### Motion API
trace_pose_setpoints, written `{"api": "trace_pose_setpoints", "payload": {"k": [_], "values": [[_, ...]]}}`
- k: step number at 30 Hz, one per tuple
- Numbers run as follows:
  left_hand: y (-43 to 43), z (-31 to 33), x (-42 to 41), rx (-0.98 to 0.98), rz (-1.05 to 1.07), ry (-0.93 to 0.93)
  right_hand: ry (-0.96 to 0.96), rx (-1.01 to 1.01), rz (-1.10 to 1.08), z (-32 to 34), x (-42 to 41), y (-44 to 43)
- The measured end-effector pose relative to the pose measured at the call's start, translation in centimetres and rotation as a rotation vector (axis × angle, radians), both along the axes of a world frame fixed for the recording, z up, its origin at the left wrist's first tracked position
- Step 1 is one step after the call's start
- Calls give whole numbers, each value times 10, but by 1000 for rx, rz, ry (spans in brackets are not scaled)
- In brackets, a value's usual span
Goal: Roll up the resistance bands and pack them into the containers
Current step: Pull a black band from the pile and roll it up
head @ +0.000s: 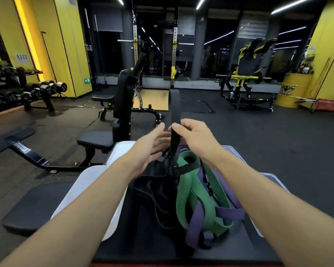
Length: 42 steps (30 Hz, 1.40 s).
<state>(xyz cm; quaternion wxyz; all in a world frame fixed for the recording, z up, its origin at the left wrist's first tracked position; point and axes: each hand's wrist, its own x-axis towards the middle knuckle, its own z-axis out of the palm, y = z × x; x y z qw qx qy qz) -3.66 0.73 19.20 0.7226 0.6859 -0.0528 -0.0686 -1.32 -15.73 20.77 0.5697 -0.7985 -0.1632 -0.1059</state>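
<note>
While my right hand pinches the black band between thumb and curled fingers, the strap stands up above my knuckles as a tall loop and hangs down below them into the heap. My left hand is just beside it, fingers straight and spread, palm turned toward the band (it is blurred, so I cannot tell whether the fingertips touch it). Under both wrists a tangle lies on a black pad: a green band below my right forearm, a purple band woven through it, and thin black cords below my left wrist. The left container, pale plastic, sits outside my left forearm; the right container sits outside my right. Beyond my left hand stands a black bench seat.
</note>
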Motion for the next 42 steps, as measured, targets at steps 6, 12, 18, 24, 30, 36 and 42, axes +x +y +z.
{"api": "trace_pose_setpoints", "payload": {"k": [6, 12, 18, 24, 30, 36, 42], "values": [[-14, -6, -6, 185, -54, -252, 79, 306, 28, 32, -2, 5], [-10, 1, 12, 293, 101, -393, 194, 549, 18, 46, 0, 0], [-5, 10, 8, 202, 88, -383, 291, 326, -55, 41, 4, -12], [-8, 42, 7, 173, 124, -382, 77, -24, -111, 30, 0, -14], [-14, 71, -3, 64, 36, -408, 38, -290, 223, 29, -7, -12], [-17, 80, -2, 86, 4, -479, -40, -263, 34, 20, 6, 1], [5, 63, 10, 52, 192, -402, -37, -124, -163, 24, 14, -10]]}}
